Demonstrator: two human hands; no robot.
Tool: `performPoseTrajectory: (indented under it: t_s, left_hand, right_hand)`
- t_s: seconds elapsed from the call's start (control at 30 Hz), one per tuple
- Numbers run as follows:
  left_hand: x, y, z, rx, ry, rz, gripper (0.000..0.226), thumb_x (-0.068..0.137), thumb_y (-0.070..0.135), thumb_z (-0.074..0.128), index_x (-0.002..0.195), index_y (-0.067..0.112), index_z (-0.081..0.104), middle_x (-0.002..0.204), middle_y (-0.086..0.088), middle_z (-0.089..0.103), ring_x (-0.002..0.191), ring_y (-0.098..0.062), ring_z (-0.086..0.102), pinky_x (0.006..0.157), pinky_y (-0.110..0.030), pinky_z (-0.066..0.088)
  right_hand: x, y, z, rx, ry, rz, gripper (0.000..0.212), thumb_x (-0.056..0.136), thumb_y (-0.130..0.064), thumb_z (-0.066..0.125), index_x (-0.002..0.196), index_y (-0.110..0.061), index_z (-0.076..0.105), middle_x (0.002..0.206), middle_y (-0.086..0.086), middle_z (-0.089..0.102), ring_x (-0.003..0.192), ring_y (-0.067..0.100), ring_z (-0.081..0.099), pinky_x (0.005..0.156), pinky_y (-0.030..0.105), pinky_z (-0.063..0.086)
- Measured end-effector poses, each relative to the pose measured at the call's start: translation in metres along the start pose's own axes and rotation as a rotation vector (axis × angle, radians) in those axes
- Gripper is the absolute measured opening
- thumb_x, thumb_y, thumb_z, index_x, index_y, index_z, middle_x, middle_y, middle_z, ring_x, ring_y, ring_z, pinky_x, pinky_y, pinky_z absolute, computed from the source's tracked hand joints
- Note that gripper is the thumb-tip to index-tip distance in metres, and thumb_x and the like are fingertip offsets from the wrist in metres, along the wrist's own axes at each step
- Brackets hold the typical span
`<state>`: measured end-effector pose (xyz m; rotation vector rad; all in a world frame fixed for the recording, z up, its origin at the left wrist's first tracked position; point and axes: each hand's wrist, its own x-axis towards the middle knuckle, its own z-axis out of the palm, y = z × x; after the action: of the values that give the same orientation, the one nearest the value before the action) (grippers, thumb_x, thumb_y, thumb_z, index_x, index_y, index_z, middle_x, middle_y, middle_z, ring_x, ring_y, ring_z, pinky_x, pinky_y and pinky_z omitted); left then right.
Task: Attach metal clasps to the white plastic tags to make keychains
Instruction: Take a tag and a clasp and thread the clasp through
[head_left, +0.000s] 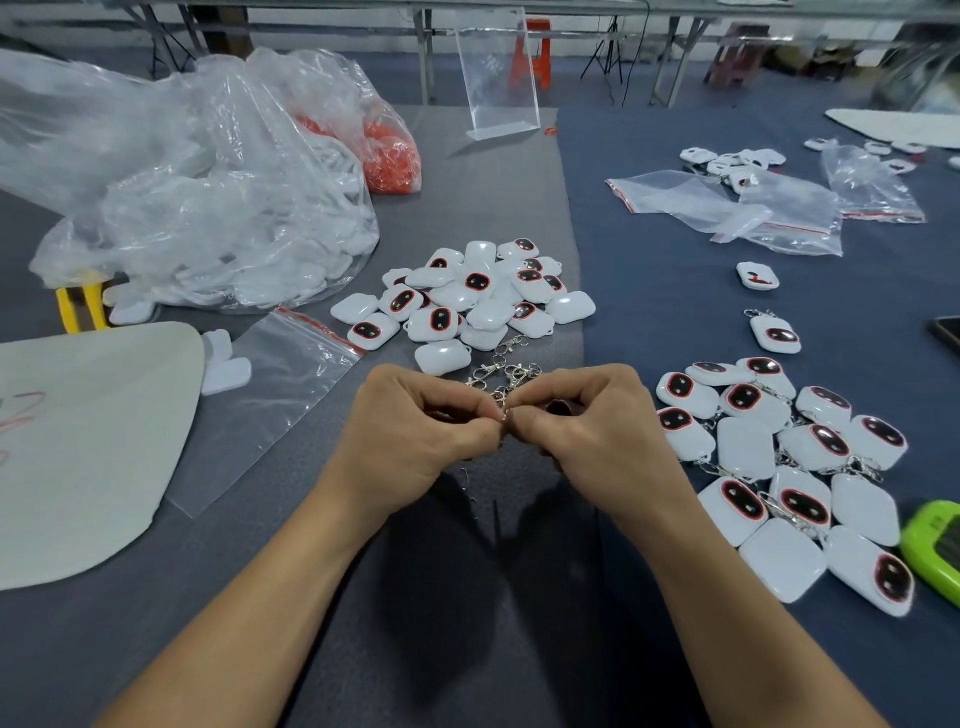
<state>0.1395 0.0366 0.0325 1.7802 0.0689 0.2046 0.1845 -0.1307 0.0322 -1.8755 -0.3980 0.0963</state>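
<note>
My left hand and my right hand meet at the table's middle, their fingertips pinching a small metal clasp between them. Whether a tag is hidden in my right palm I cannot tell. Just beyond my fingers lies a small heap of loose metal clasps. Behind that sits a pile of white plastic tags with dark red-rimmed faces, no clasps on them. To my right lies a group of tags with clasps attached.
A big clear bag of white parts and a bag of orange pieces fill the back left. An empty zip bag and a grey board lie left. A green device and more zip bags are on the right.
</note>
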Motion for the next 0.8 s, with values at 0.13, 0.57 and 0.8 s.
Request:
performPoseTrajectory:
  t_s: [0.13, 0.57, 0.8]
  left_hand:
    - [0.000, -0.001, -0.004, -0.024, -0.060, -0.003, 0.012, 0.060, 0.013, 0.074, 0.070, 0.014, 0.080, 0.064, -0.021, 0.067, 0.062, -0.015, 0.051, 0.063, -0.034, 0.038]
    - [-0.014, -0.005, 0.002, 0.930, 0.214, 0.415, 0.007, 0.063, 0.030, 0.070, 0.062, 0.025, 0.066, 0.060, 0.013, 0.060, 0.063, -0.009, 0.056, 0.054, -0.025, 0.045]
    - [-0.007, -0.010, 0.011, 0.846, -0.084, 0.305, 0.013, 0.069, 0.036, 0.074, 0.078, 0.027, 0.077, 0.072, 0.010, 0.067, 0.075, -0.015, 0.059, 0.071, -0.033, 0.049]
  right_hand:
    - [0.000, 0.000, -0.003, -0.005, -0.048, -0.016, 0.019, 0.078, -0.009, 0.079, 0.077, -0.028, 0.082, 0.070, -0.012, 0.074, 0.066, 0.002, 0.066, 0.062, 0.016, 0.047]
    - [0.006, 0.006, -0.010, 0.185, 0.090, 0.038, 0.047, 0.084, 0.013, 0.061, 0.090, -0.030, 0.081, 0.089, -0.006, 0.077, 0.078, 0.007, 0.065, 0.070, 0.020, 0.051]
    - [0.006, 0.008, -0.014, 0.170, 0.194, 0.051, 0.039, 0.073, 0.007, 0.080, 0.079, -0.031, 0.081, 0.078, -0.006, 0.077, 0.069, 0.004, 0.066, 0.068, 0.022, 0.057]
